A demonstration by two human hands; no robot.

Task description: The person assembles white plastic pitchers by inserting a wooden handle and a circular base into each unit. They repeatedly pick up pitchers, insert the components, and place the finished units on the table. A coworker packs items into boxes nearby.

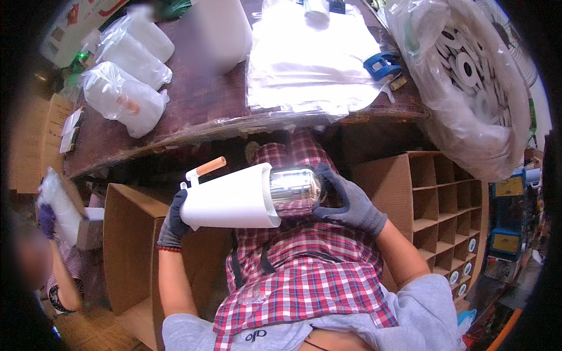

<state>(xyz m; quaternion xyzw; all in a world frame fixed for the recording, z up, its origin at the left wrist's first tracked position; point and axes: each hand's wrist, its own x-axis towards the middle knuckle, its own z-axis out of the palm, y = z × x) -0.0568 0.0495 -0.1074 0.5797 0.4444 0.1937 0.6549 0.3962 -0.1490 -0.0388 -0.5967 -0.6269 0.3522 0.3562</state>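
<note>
A white thermos jug body (pixel 231 202) lies sideways over my lap, with its wide open end toward the right. A wooden handle (pixel 211 166) sticks up from its far side. My left hand (pixel 174 222), in a grey glove, is wrapped round the jug's narrow left end. Out of the wide end projects a shiny silver vacuum liner (pixel 294 188), partly inside the jug. My right hand (pixel 351 202), also gloved, holds the rounded end of the liner, thumb and fingers apart around it. The liner's other end is hidden inside the jug.
On the dark table (pixel 205 108) are bagged white jugs (pixel 126 102), a stack of clear plastic bags (pixel 310 70) and a blue tape dispenser (pixel 383 65). A big bag of white rings (pixel 466 67) stands right, above a divided carton (pixel 424 193). An open carton (pixel 132 210) and a co-worker (pixel 61 272) are left.
</note>
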